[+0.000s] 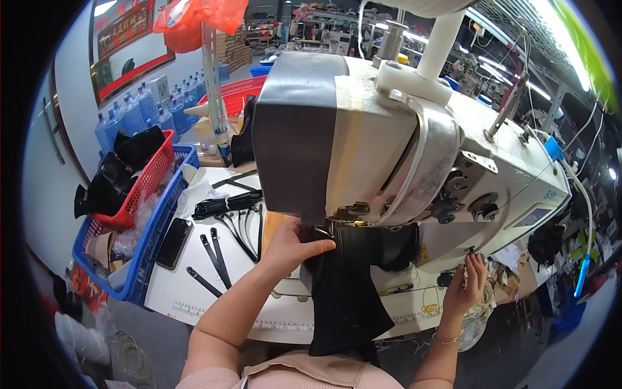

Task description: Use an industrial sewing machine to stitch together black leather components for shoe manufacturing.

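A sewing machine with a grey and off-white head stands right in front of me. Under its needle area lies a black piece of material, its wide lower end hanging over the table's front edge toward my lap. My left hand grips this piece by its left side, thumb on top; the other fingers are partly hidden by the machine head. Its upper part runs in beneath the machine and cannot be seen. At the machine's right, my right hand has its fingertips on a small black lever, fingers bent and close together.
Black straps and a phone lie on the white table at left. Beyond them a blue basket holds a red basket with black pieces. Yellow thread lies right of the material. A blue-tipped cable hangs at right.
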Action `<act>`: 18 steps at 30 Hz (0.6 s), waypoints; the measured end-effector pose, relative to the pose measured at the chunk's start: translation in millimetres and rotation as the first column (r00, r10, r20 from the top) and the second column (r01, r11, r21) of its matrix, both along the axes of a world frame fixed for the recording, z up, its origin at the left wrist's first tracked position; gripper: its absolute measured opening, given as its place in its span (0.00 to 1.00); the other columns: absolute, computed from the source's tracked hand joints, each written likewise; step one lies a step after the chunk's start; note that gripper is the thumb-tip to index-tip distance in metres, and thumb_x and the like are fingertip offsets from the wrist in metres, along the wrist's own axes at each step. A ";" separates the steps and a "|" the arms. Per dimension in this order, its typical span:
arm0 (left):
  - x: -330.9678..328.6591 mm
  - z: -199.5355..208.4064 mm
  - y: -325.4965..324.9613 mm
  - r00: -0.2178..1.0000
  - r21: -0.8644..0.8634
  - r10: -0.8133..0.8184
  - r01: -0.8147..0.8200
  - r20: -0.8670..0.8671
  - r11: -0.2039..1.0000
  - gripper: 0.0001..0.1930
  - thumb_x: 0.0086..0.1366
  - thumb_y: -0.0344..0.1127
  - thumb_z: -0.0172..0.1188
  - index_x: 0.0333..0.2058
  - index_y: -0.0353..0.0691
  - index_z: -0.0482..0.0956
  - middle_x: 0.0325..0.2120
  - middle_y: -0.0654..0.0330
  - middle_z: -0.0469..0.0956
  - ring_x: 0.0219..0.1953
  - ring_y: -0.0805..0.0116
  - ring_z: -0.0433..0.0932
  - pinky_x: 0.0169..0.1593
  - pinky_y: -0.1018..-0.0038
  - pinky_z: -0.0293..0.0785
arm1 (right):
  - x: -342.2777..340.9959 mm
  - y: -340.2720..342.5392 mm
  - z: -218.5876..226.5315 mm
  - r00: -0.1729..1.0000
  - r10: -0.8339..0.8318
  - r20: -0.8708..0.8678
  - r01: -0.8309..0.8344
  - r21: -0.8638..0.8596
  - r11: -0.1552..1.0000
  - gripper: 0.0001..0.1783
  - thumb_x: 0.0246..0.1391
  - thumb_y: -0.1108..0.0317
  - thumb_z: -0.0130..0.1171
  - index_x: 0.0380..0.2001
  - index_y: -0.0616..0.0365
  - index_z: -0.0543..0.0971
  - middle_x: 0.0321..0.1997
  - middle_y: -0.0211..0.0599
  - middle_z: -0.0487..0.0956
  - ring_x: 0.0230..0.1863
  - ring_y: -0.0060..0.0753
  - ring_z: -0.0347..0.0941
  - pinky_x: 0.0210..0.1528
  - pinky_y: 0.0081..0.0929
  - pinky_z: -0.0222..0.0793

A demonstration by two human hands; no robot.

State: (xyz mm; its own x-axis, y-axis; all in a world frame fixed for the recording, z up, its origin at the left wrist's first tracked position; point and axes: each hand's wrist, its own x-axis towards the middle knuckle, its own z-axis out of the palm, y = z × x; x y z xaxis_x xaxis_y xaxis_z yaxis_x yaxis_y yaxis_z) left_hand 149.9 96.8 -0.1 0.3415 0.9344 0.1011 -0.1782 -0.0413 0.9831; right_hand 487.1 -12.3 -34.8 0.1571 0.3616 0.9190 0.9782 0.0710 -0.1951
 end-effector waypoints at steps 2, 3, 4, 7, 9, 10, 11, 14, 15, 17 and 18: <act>-2.9 -1.8 -2.1 0.999 0.049 0.006 -0.009 0.044 0.999 0.25 0.50 0.25 0.69 0.47 0.35 0.71 0.40 0.59 0.76 0.43 0.73 0.74 0.48 0.76 0.70 | -16.9 -1.1 5.5 0.989 -0.115 0.088 0.115 0.003 0.993 0.13 0.50 0.77 0.56 0.41 0.62 0.77 0.52 0.46 0.73 0.59 0.54 0.64 0.62 0.55 0.53; -3.2 -0.7 -2.3 1.000 0.032 0.005 -0.006 0.031 0.999 0.25 0.50 0.25 0.69 0.47 0.35 0.71 0.40 0.59 0.76 0.43 0.73 0.74 0.48 0.76 0.70 | -25.3 -1.4 4.9 0.989 -0.099 0.113 0.086 0.114 0.990 0.12 0.49 0.76 0.57 0.39 0.62 0.78 0.54 0.47 0.71 0.57 0.57 0.64 0.60 0.54 0.56; -2.8 0.5 -2.2 1.000 0.016 0.002 -0.002 0.018 1.000 0.25 0.50 0.25 0.69 0.47 0.35 0.71 0.40 0.59 0.76 0.43 0.73 0.74 0.48 0.76 0.70 | -32.2 -6.3 -1.0 0.988 -0.060 0.143 0.046 0.097 0.994 0.12 0.49 0.76 0.57 0.39 0.62 0.78 0.53 0.48 0.71 0.55 0.56 0.65 0.58 0.52 0.58; -1.8 -1.6 -0.1 1.000 0.022 -0.015 0.015 0.018 1.000 0.24 0.51 0.26 0.69 0.46 0.35 0.71 0.40 0.60 0.76 0.43 0.73 0.74 0.48 0.76 0.69 | -42.4 -17.8 -21.8 0.941 0.325 0.091 -0.297 -0.233 0.926 0.14 0.42 0.77 0.60 0.37 0.61 0.78 0.42 0.44 0.76 0.45 0.48 0.72 0.47 0.41 0.68; -4.3 1.9 -4.1 1.000 0.002 0.008 -0.008 -0.019 1.000 0.22 0.52 0.27 0.67 0.46 0.35 0.71 0.40 0.61 0.76 0.43 0.74 0.74 0.49 0.77 0.69 | -46.9 -16.7 -28.9 0.929 0.361 -0.074 -0.340 -0.554 0.760 0.16 0.39 0.78 0.61 0.37 0.61 0.78 0.40 0.42 0.77 0.44 0.48 0.73 0.46 0.39 0.69; -5.3 4.4 -5.2 0.998 -0.011 0.029 -0.029 -0.053 1.000 0.21 0.54 0.28 0.66 0.46 0.36 0.71 0.39 0.61 0.76 0.42 0.74 0.74 0.49 0.78 0.69 | -37.9 -15.7 -42.5 0.914 0.391 -0.108 -0.374 -0.598 0.709 0.17 0.39 0.78 0.61 0.37 0.59 0.78 0.41 0.41 0.77 0.47 0.48 0.72 0.48 0.40 0.69; -5.8 -0.9 -3.3 0.998 -0.010 0.023 -0.024 -0.051 1.000 0.21 0.54 0.28 0.66 0.46 0.36 0.71 0.39 0.61 0.76 0.42 0.74 0.74 0.49 0.78 0.69 | -32.2 -18.4 -52.3 0.911 0.396 -0.116 -0.377 -0.622 0.686 0.17 0.38 0.78 0.61 0.38 0.59 0.78 0.40 0.40 0.77 0.48 0.49 0.71 0.48 0.40 0.69; -9.7 -19.6 0.5 0.991 -0.105 0.091 -0.081 0.099 0.991 0.19 0.57 0.30 0.64 0.46 0.36 0.71 0.39 0.63 0.76 0.42 0.76 0.73 0.49 0.79 0.68 | -26.5 -17.5 -71.5 0.912 0.392 -0.121 -0.377 -0.624 0.685 0.18 0.38 0.76 0.62 0.38 0.56 0.80 0.41 0.38 0.78 0.49 0.47 0.70 0.49 0.39 0.68; -9.4 -18.6 4.3 0.986 -0.133 0.034 -0.013 0.160 0.991 0.18 0.57 0.30 0.63 0.46 0.36 0.71 0.38 0.63 0.76 0.41 0.76 0.74 0.47 0.79 0.68 | -25.8 -16.6 -72.5 0.921 0.378 -0.092 -0.349 -0.626 0.698 0.17 0.38 0.75 0.62 0.38 0.56 0.80 0.41 0.37 0.78 0.48 0.46 0.70 0.50 0.38 0.67; -14.6 -14.2 10.4 0.968 -0.177 -0.073 0.117 0.239 0.977 0.17 0.56 0.28 0.63 0.44 0.34 0.72 0.35 0.64 0.77 0.37 0.78 0.75 0.44 0.81 0.69 | -31.9 -17.5 -73.9 0.938 0.344 -0.048 -0.292 -0.641 0.709 0.15 0.39 0.73 0.62 0.36 0.56 0.80 0.37 0.36 0.77 0.46 0.45 0.69 0.49 0.37 0.67; -18.4 -9.1 13.6 0.967 -0.175 -0.077 0.121 0.243 0.977 0.17 0.56 0.28 0.63 0.44 0.34 0.72 0.35 0.64 0.77 0.37 0.78 0.75 0.44 0.81 0.69 | -30.2 -14.4 -75.8 0.936 0.350 -0.047 -0.298 -0.638 0.710 0.14 0.39 0.73 0.61 0.35 0.56 0.80 0.35 0.36 0.77 0.46 0.45 0.69 0.49 0.37 0.67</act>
State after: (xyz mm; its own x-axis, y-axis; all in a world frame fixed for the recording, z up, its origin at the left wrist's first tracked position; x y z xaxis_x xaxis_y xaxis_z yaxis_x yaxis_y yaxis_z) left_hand 131.5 110.4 -9.2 0.4212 0.9069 0.0160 -0.3972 0.1686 0.9021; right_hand 456.9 -26.7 -110.6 -0.1353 0.8734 0.4678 0.9311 0.2735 -0.2415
